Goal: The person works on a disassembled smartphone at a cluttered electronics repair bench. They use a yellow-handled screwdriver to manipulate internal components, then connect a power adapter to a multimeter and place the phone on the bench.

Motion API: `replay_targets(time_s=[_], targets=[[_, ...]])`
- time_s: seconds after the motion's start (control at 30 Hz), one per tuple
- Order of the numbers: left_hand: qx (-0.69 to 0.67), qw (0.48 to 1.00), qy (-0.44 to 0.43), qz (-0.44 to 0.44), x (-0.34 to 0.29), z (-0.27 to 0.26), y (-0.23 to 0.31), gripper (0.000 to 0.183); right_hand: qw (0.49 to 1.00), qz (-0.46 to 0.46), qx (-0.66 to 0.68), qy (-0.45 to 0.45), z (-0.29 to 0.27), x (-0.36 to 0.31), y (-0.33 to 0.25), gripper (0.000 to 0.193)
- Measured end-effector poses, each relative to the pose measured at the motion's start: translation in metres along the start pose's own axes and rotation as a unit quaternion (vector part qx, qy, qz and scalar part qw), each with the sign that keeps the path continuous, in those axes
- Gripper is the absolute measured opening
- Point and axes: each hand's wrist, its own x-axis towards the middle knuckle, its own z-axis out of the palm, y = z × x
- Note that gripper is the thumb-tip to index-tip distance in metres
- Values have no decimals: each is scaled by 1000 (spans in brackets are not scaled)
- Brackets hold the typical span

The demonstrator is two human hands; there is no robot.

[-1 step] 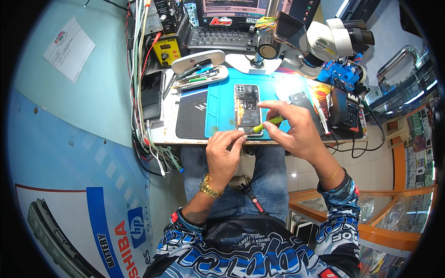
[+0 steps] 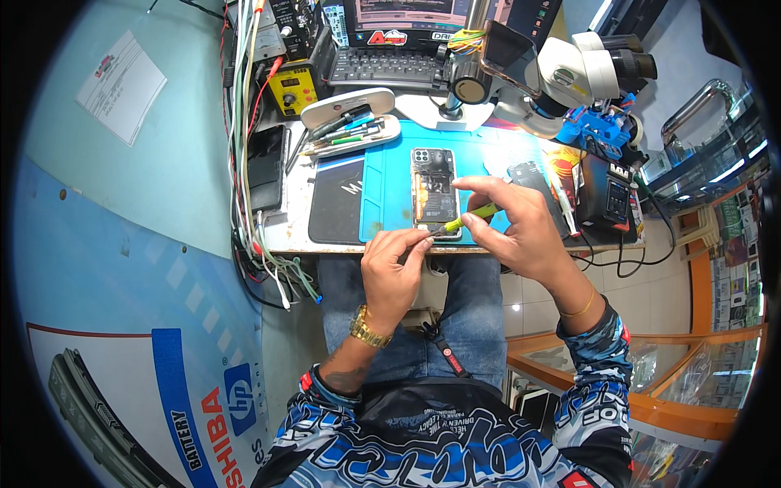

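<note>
An opened smartphone [image 2: 440, 193] lies on a blue work mat [image 2: 385, 191], its back off and its dark battery and camera lenses showing. My right hand [image 2: 525, 232] holds a slim tool with a yellow-green handle [image 2: 482, 212] between thumb and fingers; its dark end slants down over the phone's bottom edge. Thumb and forefinger of my left hand [image 2: 392, 272] pinch together at that end, just before the phone's lower left corner. Whether they hold the tool's tip or a small part is too small to tell.
An open case of pens and tools [image 2: 350, 134] stands behind the mat on the left. A microscope [image 2: 569, 77] rises at the back right. A dark phone back cover [image 2: 533, 179] lies to the right, near a black device [image 2: 606, 191]. Cables [image 2: 252, 163] hang at the left edge.
</note>
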Motion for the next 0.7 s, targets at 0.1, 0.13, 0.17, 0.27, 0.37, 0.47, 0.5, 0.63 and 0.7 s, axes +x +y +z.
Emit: replay_targets(time_s=[0.1, 0.13, 0.17, 0.27, 0.37, 0.47, 0.5, 0.63, 0.7], targets=[[-10, 1000, -3, -1, 0, 0, -1, 11, 1000, 3, -4, 1, -1, -1, 0, 41], [-14, 1000, -5, 0, 0, 0, -1, 11, 1000, -1, -5, 1, -1, -2, 1, 41], [-13, 1000, -6, 0, 0, 0, -1, 11, 1000, -4, -7, 2, -1, -2, 2, 41], [-11, 1000, -10, -1, -1, -1, -1, 11, 1000, 1, -5, 1, 0, -2, 2, 41], [-11, 1000, -14, 0, -1, -2, -1, 12, 1000, 0, -3, 2, 0, -1, 2, 41], [-10, 1000, -19, 3, 0, -2, 0, 12, 1000, 26, 12, -2, -1, -2, 1, 41], [-9, 1000, -19, 6, -1, -2, -1, 12, 1000, 24, 10, -2, -1, -2, 2, 41], [-11, 1000, -19, 5, -1, -2, -2, 12, 1000, 26, 11, 0, -1, -2, 1, 39], [-9, 1000, -17, 4, -1, -2, -1, 12, 1000, 26, 12, 1, -1, -2, 1, 39]])
